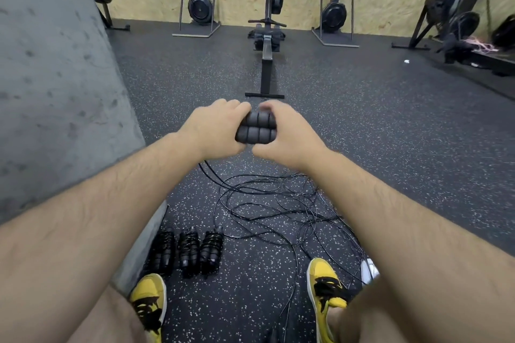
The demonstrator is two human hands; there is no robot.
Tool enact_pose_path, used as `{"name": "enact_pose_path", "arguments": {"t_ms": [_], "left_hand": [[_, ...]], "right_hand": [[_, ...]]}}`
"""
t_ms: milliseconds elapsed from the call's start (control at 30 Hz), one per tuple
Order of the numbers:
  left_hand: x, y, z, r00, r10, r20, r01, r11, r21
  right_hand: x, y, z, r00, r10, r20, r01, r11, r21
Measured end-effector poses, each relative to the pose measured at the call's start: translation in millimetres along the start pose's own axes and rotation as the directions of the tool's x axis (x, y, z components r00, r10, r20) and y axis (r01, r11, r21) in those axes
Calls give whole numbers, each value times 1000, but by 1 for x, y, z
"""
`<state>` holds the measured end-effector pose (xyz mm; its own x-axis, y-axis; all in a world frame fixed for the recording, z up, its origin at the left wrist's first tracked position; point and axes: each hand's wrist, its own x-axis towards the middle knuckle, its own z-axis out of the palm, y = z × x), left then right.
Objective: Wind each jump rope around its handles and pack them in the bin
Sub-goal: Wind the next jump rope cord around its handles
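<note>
Gym room, speckled rubber floor (362, 125), plywood wall at the top of the frame with rowing machines (267, 36) leaning or standing along it, grey concrete pillar (55, 78) filling the upper left. At frame centre, two foam handles (257, 131) pressed side by side, gripped from the left by the left hand (214, 131) and from the right by the right hand (284, 133), fingers of both curled round the pair. Below the hands, loose rope (267, 211) trailing down from the handles to a tangle of loops on the floor, between two yellow shoes (326, 287). At lower left, three wound bundles (186, 250) lined up beside the pillar. No bin in sight.

Judged step: handles squared up, winding of this rope about to begin. Next move likely calls for one hand to keep the pair clamped, the other to draw rope clear of the tangle and wrap snugly. Snagged loops the probable risk.
</note>
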<state>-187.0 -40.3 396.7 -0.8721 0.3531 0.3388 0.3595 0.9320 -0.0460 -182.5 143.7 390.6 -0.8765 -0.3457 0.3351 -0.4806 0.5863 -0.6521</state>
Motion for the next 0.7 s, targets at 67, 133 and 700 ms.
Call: {"name": "enact_pose_path", "arguments": {"t_ms": [67,133,700], "left_hand": [[2,-6,-9,996,-74,-52,71,996,-54],[2,-10,-14,990,-113,-88,108,992,-69],[-25,-43,-33,986,-128,-106,108,979,-176]], "right_hand": [[0,11,3,976,195,-102,-156,941,301],[2,20,13,921,378,-91,-334,891,308],[30,-17,82,880,91,467,-258,917,306]]}}
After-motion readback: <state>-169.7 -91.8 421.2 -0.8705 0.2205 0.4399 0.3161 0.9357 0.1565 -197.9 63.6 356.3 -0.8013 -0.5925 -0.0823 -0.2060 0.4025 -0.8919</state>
